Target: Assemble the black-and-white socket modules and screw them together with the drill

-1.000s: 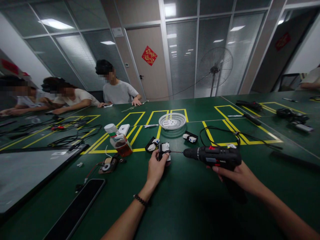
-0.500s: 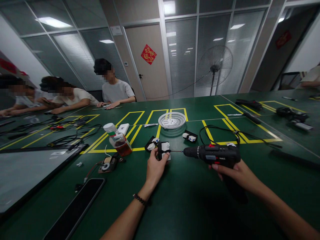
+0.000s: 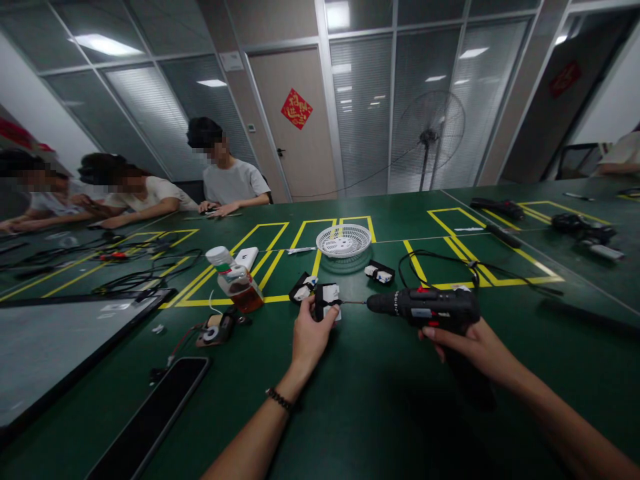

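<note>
My left hand (image 3: pixel 313 327) is closed around a small black-and-white part (image 3: pixel 330 295), whose exact kind I cannot make out. In my right hand (image 3: pixel 463 340) is a black cordless drill (image 3: pixel 435 307), gripped by its handle and lying level. Its long bit (image 3: pixel 354 303) points left and its tip meets the side of the part at my left fingertips. Just behind my left hand lies a similar black-and-white piece (image 3: pixel 303 288). Another such piece (image 3: pixel 379 273) rests beyond the drill's chuck.
A white plastic basket (image 3: pixel 344 241) stands farther back. To the left are a bottle of reddish liquid (image 3: pixel 235 280), a small motor-like device with wires (image 3: pixel 216 330), a phone (image 3: pixel 150 420) and a framed panel (image 3: pixel 75 360). Cables (image 3: pixel 450 263) lie right. Several people sit across the green table.
Both my hands, the drill and the held part stay almost where they were. Across the table, a person's hands have shifted slightly.
</note>
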A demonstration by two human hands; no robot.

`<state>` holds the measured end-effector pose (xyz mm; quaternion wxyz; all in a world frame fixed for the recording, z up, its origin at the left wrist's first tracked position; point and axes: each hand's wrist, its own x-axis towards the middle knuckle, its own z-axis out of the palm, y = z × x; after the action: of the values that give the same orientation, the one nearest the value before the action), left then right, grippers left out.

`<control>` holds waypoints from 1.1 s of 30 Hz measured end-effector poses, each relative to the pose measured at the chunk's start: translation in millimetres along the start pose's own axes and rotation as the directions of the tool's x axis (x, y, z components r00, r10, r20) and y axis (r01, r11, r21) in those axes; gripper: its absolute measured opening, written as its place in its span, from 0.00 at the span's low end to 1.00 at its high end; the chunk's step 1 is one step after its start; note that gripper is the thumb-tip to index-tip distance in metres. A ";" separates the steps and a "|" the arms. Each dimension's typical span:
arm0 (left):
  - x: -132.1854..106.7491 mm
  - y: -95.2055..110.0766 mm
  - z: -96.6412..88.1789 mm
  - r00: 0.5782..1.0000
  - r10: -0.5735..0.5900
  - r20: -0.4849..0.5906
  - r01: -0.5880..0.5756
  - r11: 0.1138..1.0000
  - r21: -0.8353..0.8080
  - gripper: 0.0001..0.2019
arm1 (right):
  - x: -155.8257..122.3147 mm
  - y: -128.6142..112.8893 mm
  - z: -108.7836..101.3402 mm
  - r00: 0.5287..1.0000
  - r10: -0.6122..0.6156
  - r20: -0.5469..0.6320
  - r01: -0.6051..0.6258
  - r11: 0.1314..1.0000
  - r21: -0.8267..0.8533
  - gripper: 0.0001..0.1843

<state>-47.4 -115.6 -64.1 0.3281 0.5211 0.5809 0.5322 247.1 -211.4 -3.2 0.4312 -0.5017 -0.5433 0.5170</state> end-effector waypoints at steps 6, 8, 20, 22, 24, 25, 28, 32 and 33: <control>-0.8 0.8 -2.0 0.998 0.058 -0.016 -0.055 0.987 0.150 0.25 | -0.1 1.2 1.6 0.999 0.019 0.030 -0.020 1.000 0.016 0.14; -0.6 -0.8 -2.2 0.997 0.077 -0.017 -0.073 0.981 0.181 0.26 | 0.6 1.7 2.3 0.999 0.030 0.034 -0.031 0.999 0.038 0.14; 0.9 -4.5 -2.6 0.996 0.093 -0.012 -0.087 0.961 0.263 0.25 | 2.5 6.1 2.7 0.998 0.056 0.041 -0.059 0.996 0.069 0.14; 0.6 -4.3 -2.3 0.996 0.089 -0.009 -0.084 0.965 0.250 0.24 | 2.4 4.1 3.7 0.997 0.061 0.037 -0.064 0.995 0.077 0.14; 0.3 -3.9 -2.1 0.996 0.087 -0.005 -0.083 0.967 0.241 0.24 | 2.4 2.0 4.5 0.998 0.065 0.028 -0.067 0.994 0.086 0.14; 0.2 -3.7 -2.1 0.996 0.086 -0.004 -0.082 0.968 0.236 0.24 | 2.4 1.4 4.8 0.998 0.063 0.026 -0.065 0.994 0.090 0.14; -0.2 -2.7 -1.7 0.997 0.071 -0.008 -0.068 0.973 0.221 0.24 | 2.6 2.0 4.6 0.998 0.053 0.029 -0.056 0.994 0.093 0.15; -0.5 -1.0 -1.3 0.999 0.047 -0.013 -0.043 0.975 0.217 0.24 | 2.8 4.1 3.1 0.998 0.049 0.037 -0.051 0.995 0.082 0.15; -0.6 -0.6 -1.3 0.999 0.045 -0.011 -0.042 0.976 0.215 0.24 | 2.8 4.0 3.0 0.998 0.048 0.036 -0.051 0.996 0.078 0.15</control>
<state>-48.6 -116.5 -64.5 0.2539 0.5619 0.6260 0.4774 244.1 -209.2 -7.6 0.4284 -0.4886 -0.5171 0.5570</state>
